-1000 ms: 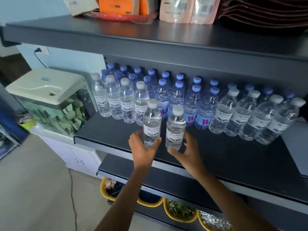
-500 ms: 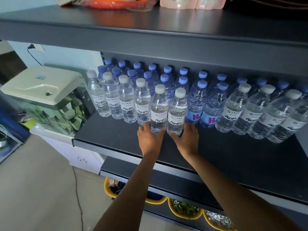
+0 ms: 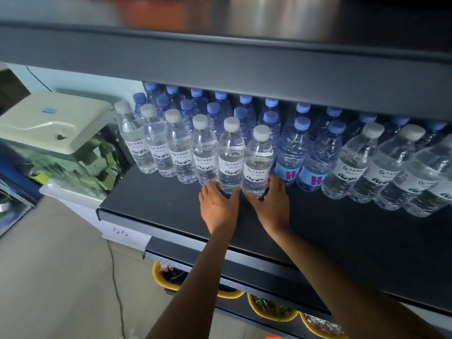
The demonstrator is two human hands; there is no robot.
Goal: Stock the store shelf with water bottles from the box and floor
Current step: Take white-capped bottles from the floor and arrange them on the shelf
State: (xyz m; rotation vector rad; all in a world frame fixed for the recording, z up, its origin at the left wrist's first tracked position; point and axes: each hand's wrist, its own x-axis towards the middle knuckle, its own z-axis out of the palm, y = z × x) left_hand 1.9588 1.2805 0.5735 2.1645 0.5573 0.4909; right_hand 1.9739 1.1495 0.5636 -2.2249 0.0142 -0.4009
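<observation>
Two clear white-capped water bottles stand upright side by side on the dark shelf (image 3: 159,206), in line with the front row of like bottles. My left hand (image 3: 219,207) grips the base of the left bottle (image 3: 231,152). My right hand (image 3: 272,204) grips the base of the right bottle (image 3: 258,157). Blue-capped bottles (image 3: 291,152) with blue labels fill the rows behind and to the right. More white-capped bottles (image 3: 354,162) lean at the right end.
The upper shelf (image 3: 220,52) hangs low over the bottle caps. A fish tank (image 3: 63,165) with a cream lid stands left of the shelf. Yellow bowls (image 3: 271,314) sit under the lower shelf, and a cable (image 3: 115,277) runs across the floor.
Both hands have pushed the two bottles back from the shelf's front part into the front row, beside the other white-capped bottles. The camera has come closer and lower.
</observation>
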